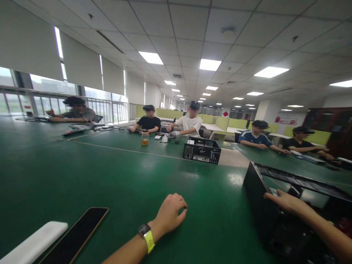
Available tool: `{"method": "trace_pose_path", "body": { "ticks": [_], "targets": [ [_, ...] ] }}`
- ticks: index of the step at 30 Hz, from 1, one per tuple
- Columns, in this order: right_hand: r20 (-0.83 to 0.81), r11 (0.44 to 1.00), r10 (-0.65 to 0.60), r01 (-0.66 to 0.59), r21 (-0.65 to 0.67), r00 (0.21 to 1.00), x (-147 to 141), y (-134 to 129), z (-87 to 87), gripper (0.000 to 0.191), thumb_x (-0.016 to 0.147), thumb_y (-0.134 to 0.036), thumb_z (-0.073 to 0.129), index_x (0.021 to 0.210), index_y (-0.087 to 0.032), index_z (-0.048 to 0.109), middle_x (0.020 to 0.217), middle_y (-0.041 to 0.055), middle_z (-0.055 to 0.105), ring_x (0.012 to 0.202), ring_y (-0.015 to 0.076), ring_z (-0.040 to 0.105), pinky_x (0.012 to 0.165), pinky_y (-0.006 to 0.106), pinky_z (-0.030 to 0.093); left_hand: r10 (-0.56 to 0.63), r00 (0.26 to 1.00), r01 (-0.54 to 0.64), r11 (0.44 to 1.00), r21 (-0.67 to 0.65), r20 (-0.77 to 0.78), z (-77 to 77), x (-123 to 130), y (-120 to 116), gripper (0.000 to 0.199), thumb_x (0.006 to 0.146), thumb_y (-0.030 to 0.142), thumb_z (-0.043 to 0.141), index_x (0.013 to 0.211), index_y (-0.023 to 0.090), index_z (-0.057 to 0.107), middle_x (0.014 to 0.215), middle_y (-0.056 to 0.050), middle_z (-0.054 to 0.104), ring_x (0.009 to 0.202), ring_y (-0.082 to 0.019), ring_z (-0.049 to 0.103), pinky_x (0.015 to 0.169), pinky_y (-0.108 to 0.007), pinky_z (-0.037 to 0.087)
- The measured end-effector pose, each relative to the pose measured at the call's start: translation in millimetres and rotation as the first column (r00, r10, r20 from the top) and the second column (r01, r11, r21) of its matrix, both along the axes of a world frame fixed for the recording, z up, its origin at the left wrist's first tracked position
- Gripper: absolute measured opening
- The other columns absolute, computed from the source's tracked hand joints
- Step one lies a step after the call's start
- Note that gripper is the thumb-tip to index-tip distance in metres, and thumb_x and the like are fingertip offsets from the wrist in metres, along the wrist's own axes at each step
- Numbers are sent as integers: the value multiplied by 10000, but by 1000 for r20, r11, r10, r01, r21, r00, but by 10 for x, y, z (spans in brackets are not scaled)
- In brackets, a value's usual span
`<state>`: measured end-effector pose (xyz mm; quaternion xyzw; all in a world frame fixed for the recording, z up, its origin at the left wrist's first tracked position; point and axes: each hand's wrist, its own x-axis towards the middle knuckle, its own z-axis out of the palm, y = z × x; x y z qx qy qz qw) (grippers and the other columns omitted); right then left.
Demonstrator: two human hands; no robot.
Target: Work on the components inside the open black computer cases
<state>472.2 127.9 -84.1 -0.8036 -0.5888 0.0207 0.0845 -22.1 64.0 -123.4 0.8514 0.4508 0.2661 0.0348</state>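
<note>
My left hand (171, 213), with a watch on a yellow-green strap at its wrist, is over the green table (123, 183). Its fingers curl loosely, with a gap between thumb and forefinger and nothing held. At the right, my right hand (288, 203) reaches over the edge of an open black computer case (264, 212). Its thumb points left along the case's side panel, and the other fingers are partly hidden inside the frame. Whether they grip anything there cannot be made out.
A black phone-like slab (79, 234) and a white bar (38, 244) lie at the lower left. Farther off stand another black case (202, 150) and a jar of amber liquid (145, 138). Several people sit around the tables, with cables and parts near them.
</note>
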Motion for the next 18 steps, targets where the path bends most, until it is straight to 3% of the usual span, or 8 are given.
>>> {"method": "trace_pose_path", "body": {
  "ticks": [3,5,9,11,14,16,18],
  "targets": [
    [-4,988,7,-8,-151,1000,-383,-242,137,996,727,-734,346,1374,23,368,1300,219,474,1136,349,515,960,396,400,-27,1000,27,998,64,-4,256,-71,26,127,823,213,511,852,197,634,869,-17,629,835,-168,528,758,-308,378],
    [-4,981,56,-55,-188,998,-743,-489,242,982,747,-723,320,1400,10,323,1287,216,490,1148,343,507,982,395,376,-42,999,40,993,108,22,476,-81,77,127,828,217,511,848,196,635,852,-10,634,813,-159,533,747,-298,384],
    [-13,955,228,-226,-190,974,-1636,-1105,467,975,755,-740,309,1394,-3,340,1172,229,567,1076,340,548,929,405,398,-105,984,74,976,203,143,954,84,261,136,835,229,510,843,186,638,867,-11,650,823,-152,551,758,-273,405],
    [-52,922,351,-354,-158,935,-2106,-1382,566,916,746,-755,332,1354,-76,427,1111,200,602,1035,344,561,887,416,413,-151,973,105,962,251,173,1176,276,364,147,839,241,506,834,183,641,864,-14,655,820,-149,561,759,-261,414],
    [-211,810,546,-575,-116,811,-2725,-1662,656,836,695,-747,453,1292,-163,495,1033,152,632,927,304,594,782,362,449,-187,975,142,941,307,123,1435,652,464,166,838,262,499,842,196,651,845,-9,654,804,-148,572,734,-248,423],
    [-356,678,670,-732,-67,652,-3011,-1727,685,837,684,-722,507,1316,-174,462,1017,125,639,862,252,604,723,306,454,-143,988,116,940,320,62,1519,901,482,180,832,283,495,859,210,657,842,-10,657,805,-156,582,711,-248,429],
    [-457,540,754,-841,19,473,-3146,-1672,699,747,746,-657,497,1326,-189,443,1024,91,644,830,201,602,704,268,451,-44,999,36,950,311,19,1504,1098,475,208,832,318,484,891,224,660,848,-18,664,811,-174,598,685,-256,438]
  ]
}}
